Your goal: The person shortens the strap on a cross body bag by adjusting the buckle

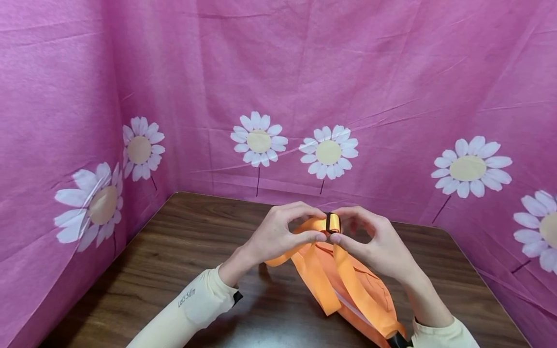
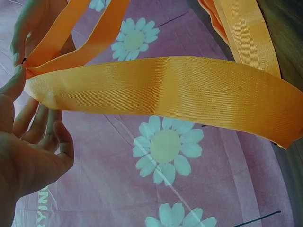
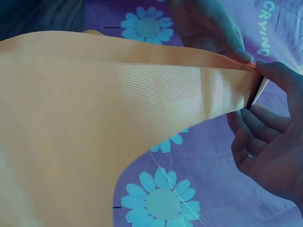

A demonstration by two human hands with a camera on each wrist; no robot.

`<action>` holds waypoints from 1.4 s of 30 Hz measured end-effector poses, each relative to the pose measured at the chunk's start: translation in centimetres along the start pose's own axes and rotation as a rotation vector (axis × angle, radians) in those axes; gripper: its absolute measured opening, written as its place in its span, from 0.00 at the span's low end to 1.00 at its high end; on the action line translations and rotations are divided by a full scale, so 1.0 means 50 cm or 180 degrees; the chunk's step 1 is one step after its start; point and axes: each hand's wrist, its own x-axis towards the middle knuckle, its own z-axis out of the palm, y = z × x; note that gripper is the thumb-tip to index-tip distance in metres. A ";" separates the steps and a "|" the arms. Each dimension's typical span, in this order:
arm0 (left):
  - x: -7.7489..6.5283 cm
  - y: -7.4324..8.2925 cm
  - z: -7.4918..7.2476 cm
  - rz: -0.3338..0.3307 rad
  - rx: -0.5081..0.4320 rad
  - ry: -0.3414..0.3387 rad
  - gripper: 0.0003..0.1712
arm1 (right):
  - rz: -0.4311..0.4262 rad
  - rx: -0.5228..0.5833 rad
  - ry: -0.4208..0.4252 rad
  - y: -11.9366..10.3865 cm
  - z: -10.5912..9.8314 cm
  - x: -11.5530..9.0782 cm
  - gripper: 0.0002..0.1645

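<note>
Thumb and forefinger of the left hand (image 1: pixel 278 231) pinch an orange woven webbing strap (image 1: pixel 353 280) at the left side of a narrow black slide buckle (image 1: pixel 328 223). Opposite, the right hand (image 1: pixel 382 241) has its thumb and forefinger clamped on the strap at the buckle's right side, where a short fold of webbing passes through. In the wrist views the remaining fingers of both hands are loosely bent.

The buckle is held above the far half of a dark brown wood-grain bench (image 1: pixel 187 241), with the two hands close together on either side of it. From there one length of strap bows out to the left, a cut end (image 1: pixel 324 290) hangs toward the near side, and another length slopes down to the near right, ending at a black fitting (image 1: pixel 397 340).

Below the strap, an elongated orange fabric bag (image 1: pixel 377 290) with a pale zip lies on the right-hand part of the bench. Cream sleeves (image 1: pixel 191 304) cover both forearms, the left one lettered. Pink cloth (image 1: pixel 270 58) printed with white daisies stands behind the bench and along its sides.
</note>
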 end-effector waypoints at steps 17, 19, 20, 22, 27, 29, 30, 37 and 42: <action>0.000 -0.005 -0.011 -0.0832 -0.0507 -0.0286 0.12 | -0.0158 0.0002 0.0116 0.026 -0.017 -0.007 0.31; 0.000 -0.006 -0.016 -0.1057 -0.0805 -0.0388 0.11 | -0.0252 0.0023 0.0093 0.022 -0.016 -0.007 0.32; 0.000 -0.006 -0.018 -0.1156 -0.0931 -0.0430 0.11 | -0.0315 0.0045 0.0081 0.017 -0.014 -0.006 0.32; 0.000 -0.007 -0.021 -0.1294 -0.1160 -0.0482 0.11 | -0.0449 0.0098 0.0068 0.004 -0.012 -0.004 0.33; 0.001 -0.007 -0.021 -0.1378 -0.1378 -0.0486 0.10 | -0.0625 0.0189 0.0036 -0.026 -0.008 0.000 0.33; 0.002 -0.007 -0.020 -0.1381 -0.1389 -0.0483 0.10 | -0.0599 0.0190 -0.0010 -0.026 -0.008 0.001 0.32; 0.002 -0.007 -0.019 -0.1389 -0.1385 -0.0484 0.10 | -0.0559 0.0174 -0.0037 -0.023 -0.008 0.000 0.32; 0.001 -0.005 -0.015 -0.1449 -0.1313 -0.0520 0.11 | -0.0239 -0.0081 -0.0236 0.021 -0.007 -0.007 0.32; -0.001 -0.007 -0.012 -0.1479 -0.1285 -0.0495 0.11 | -0.0158 -0.0157 -0.0256 0.029 -0.001 -0.008 0.30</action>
